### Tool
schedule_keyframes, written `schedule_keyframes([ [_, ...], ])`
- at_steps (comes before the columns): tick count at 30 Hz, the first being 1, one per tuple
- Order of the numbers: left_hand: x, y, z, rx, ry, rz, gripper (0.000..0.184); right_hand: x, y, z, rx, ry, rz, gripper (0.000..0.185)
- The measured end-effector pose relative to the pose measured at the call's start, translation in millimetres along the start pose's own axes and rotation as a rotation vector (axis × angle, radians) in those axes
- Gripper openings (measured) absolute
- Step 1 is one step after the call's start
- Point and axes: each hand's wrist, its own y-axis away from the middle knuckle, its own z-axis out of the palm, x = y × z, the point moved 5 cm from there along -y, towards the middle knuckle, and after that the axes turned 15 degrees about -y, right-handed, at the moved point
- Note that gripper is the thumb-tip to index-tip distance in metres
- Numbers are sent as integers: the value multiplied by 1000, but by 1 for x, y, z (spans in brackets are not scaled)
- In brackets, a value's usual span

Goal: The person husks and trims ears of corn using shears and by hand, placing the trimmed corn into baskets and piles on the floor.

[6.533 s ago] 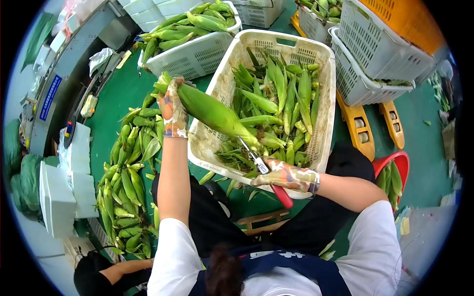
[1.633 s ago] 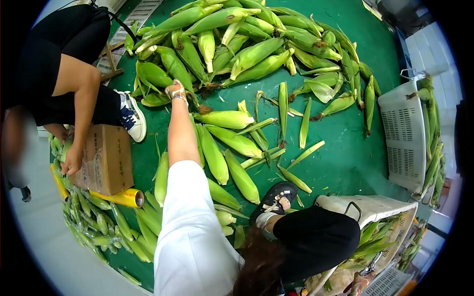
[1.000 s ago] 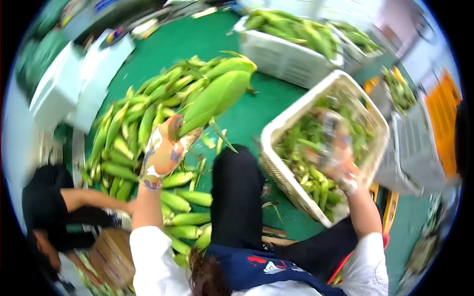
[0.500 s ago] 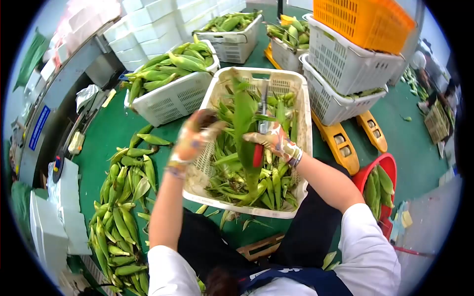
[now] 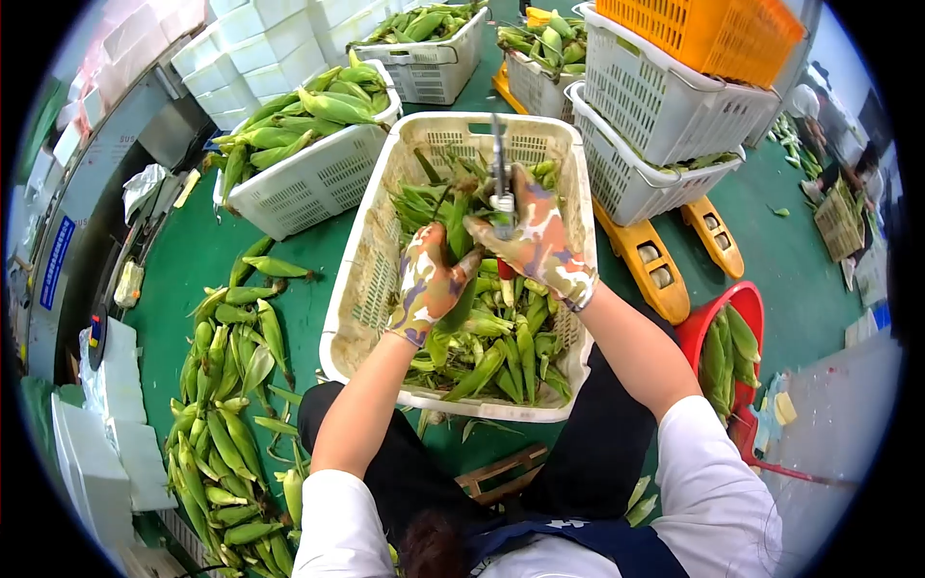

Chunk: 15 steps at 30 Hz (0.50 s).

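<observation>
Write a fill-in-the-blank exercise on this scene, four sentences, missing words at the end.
1. The right hand holds a cutting tool whose handle is colored ____.
2. The left hand wears a glove with a ____ pattern.
3. The top crate of the stack at the right is colored ____.
4. The loose pile of corn at the left lies on a floor colored ____.

Missing words: red; camouflage; orange; green.
</observation>
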Motion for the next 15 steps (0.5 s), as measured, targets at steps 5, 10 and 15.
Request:
schedule_keyframes([
  [5,-11,21,18,-126,-157,-69,41,14,9,8,-22,-1,-125,34],
  [10,-43,27,33,-77,701,-128,44,33,34,9,-32,29,-147,34],
  [15,-101,32,48,-190,756,-455,39,55,35,20,-125,161,-16,43],
])
